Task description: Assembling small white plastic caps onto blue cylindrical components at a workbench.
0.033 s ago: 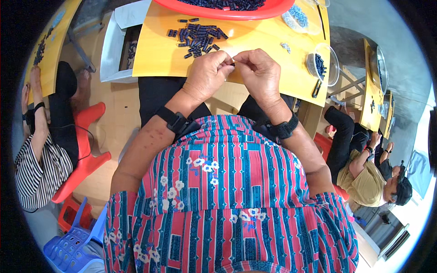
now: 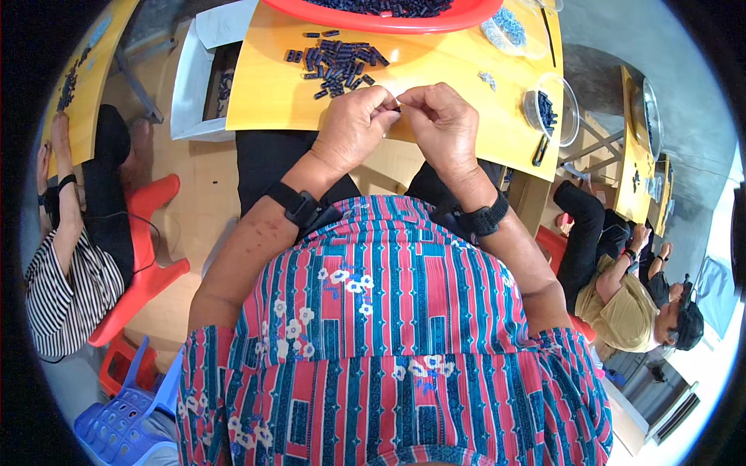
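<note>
Close together over the table's near edge, my two hands meet fingertip to fingertip. My left hand (image 2: 353, 128) pinches a small dark plastic piece (image 2: 397, 109), mostly covered by the thumb and fingers. Thumb and forefinger of my right hand (image 2: 444, 128) are pressed together right beside it; whatever they grip is too small to make out. Just beyond my left hand lies a loose pile of short, dark cylindrical pieces (image 2: 339, 64) on the yellow table (image 2: 268, 93).
A red basin (image 2: 388, 25) of dark pieces stands at the far edge. To the right are a tub of pale blue bits (image 2: 507, 29), a small pile of bits (image 2: 487, 80), a clear tub (image 2: 571, 116) and a black tool (image 2: 540, 151). People sit on both sides.
</note>
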`<state>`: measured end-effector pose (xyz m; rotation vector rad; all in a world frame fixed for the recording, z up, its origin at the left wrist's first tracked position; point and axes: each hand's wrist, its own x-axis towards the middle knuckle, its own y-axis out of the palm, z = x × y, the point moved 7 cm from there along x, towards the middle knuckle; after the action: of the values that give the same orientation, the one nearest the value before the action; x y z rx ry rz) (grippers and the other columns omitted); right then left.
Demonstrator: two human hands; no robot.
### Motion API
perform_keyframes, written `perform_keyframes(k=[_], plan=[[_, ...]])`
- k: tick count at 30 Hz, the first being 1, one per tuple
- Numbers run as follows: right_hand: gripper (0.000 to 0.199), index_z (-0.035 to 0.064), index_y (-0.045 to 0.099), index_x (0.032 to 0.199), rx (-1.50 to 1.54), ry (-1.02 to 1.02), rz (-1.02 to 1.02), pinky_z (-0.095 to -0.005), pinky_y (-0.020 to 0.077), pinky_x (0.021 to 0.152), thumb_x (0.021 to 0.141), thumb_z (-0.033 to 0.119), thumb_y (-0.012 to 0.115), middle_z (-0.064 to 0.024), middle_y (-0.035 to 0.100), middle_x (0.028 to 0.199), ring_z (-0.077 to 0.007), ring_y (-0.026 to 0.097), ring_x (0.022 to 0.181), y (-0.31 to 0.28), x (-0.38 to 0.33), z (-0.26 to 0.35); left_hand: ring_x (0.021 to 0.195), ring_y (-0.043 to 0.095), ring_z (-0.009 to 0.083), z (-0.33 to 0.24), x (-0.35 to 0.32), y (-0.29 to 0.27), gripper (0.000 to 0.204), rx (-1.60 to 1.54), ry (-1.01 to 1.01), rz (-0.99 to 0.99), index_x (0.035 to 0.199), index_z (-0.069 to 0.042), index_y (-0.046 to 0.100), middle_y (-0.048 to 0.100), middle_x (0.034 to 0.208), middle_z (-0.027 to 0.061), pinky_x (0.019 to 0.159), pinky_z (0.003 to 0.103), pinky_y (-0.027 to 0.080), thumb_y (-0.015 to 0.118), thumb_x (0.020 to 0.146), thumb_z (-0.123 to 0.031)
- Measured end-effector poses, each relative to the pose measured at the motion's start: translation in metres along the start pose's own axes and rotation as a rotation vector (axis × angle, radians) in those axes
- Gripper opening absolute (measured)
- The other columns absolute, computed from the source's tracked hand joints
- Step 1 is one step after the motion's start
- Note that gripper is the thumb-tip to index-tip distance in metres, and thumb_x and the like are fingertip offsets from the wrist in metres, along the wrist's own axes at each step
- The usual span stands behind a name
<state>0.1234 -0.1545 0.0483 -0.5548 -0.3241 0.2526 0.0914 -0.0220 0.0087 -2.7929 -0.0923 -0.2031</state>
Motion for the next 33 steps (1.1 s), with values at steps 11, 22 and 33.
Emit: perform_keyframes(k=[11,22,33], plan=[[0.011,0.003,0.074,0.087,0.177,0.189,-0.061,-0.025,0.0527,0.065,0.077,0.0,0.072,-0.0066,0.068,0.081,-0.0115,0.064,0.069,0.0,-0.005,-0.026,0.063,0.062,0.0119,0.008,0.002,0.002,0.01,-0.021,-0.02,0.009,0.086,0.0,0.061,0.065,0.073,0.0075,0.059,0.027,0.05,0.07,0.082,-0.004],[0.015,0.0007,0.071,0.096,0.516,0.387,0.088,-0.0229,0.0533,0.07,0.082,-0.002,0.07,-0.004,0.071,0.088,-0.0086,0.064,0.077,0.009,-0.006,-0.046,0.062,0.059,0.0073,0.012,0.001,0.005,0.007,-0.123,0.011,0.017,0.085,-0.001,0.061,0.062,0.073,0.0018,0.057,0.024,0.051,0.068,0.085,-0.003],[0.016,-0.0024,0.069,0.104,0.658,0.436,0.101,-0.026,0.0551,0.077,0.089,0.0,0.064,-0.0078,0.07,0.093,-0.0132,0.066,0.082,0.013,-0.007,-0.044,0.066,0.062,0.0074,0.016,0.002,0.006,0.009,-0.161,-0.054,0.044,0.094,0.0,0.062,0.067,0.081,0.0039,0.06,0.023,0.052,0.066,0.089,-0.005]])
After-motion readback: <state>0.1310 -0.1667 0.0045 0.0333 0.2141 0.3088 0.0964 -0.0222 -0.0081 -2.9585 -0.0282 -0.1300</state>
